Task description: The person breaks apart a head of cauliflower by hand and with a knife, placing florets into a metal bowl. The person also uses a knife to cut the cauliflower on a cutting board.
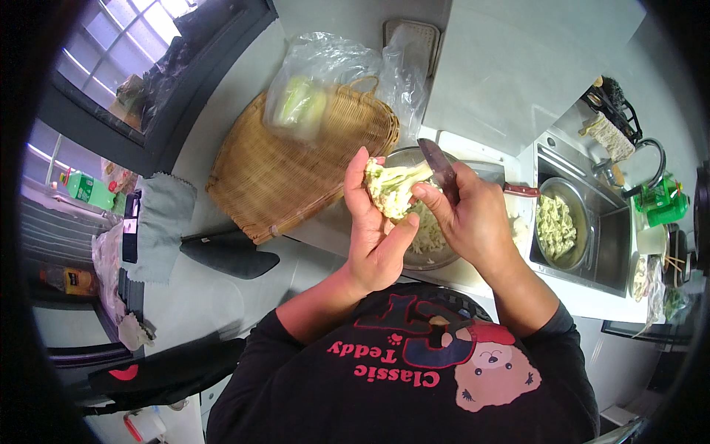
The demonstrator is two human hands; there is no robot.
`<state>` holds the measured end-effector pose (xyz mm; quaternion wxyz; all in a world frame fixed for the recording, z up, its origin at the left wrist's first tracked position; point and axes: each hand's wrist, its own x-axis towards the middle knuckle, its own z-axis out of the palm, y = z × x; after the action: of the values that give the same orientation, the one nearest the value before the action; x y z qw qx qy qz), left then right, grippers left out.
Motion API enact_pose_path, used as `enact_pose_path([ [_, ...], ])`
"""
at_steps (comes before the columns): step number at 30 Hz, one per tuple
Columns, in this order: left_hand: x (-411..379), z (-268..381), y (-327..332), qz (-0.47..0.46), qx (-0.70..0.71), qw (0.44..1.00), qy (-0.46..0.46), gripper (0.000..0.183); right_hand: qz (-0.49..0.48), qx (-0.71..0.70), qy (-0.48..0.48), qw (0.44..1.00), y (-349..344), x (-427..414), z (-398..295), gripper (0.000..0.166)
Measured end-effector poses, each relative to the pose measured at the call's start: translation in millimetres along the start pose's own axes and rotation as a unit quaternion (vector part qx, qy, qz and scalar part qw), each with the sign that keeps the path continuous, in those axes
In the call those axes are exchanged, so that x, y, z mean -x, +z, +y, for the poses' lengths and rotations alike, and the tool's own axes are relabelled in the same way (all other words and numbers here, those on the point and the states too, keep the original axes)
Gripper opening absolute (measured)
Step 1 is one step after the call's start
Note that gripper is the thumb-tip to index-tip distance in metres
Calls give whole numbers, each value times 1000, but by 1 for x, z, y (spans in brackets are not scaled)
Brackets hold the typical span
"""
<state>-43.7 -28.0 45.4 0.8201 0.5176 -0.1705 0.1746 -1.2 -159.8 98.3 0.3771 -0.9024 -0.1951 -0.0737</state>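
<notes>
My left hand [374, 238] holds a cauliflower piece [392, 186] with its pale stem pointing up to the right. In my right hand [471, 213] is a small knife [435, 161], its dark blade tip pointing away from me and its edge area beside the stem. My right thumb touches the cauliflower. Under both hands stands a round metal colander [430, 263] holding cut cauliflower [424, 230], partly hidden by the hands. Right of it, a larger knife with a reddish-brown handle [521, 190] lies on the worktop, its blade partly behind my right hand.
A woven bamboo basket [277, 177] lies at the left, a clear plastic bag with a pale green vegetable [299, 105] on it. On the right, a metal bowl [582, 233] of cauliflower florets [554, 226] stands in the sink [607, 258] near the faucet [660, 161].
</notes>
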Motion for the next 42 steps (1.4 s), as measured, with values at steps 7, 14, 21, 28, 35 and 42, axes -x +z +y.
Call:
enact_pose_path([
  [7,3,-3,5,8,0,1000,-4,79,-28,-2,-27,999,0,3,6,45],
  [14,2,-5,6,28,41,999,-14,57,-28,-35,-53,998,6,3,12,47],
  [21,-3,-8,8,71,63,995,-11,49,-38,-99,-72,992,18,-3,13,42],
  [28,-21,-10,-36,171,272,943,-84,36,-37,-89,62,993,12,3,37,30],
  [35,-20,-23,-41,164,220,959,-69,58,-264,159,54,950,44,3,79,42],
  [42,-17,-37,4,81,111,990,-31,100,-330,185,142,915,26,0,100,49],
])
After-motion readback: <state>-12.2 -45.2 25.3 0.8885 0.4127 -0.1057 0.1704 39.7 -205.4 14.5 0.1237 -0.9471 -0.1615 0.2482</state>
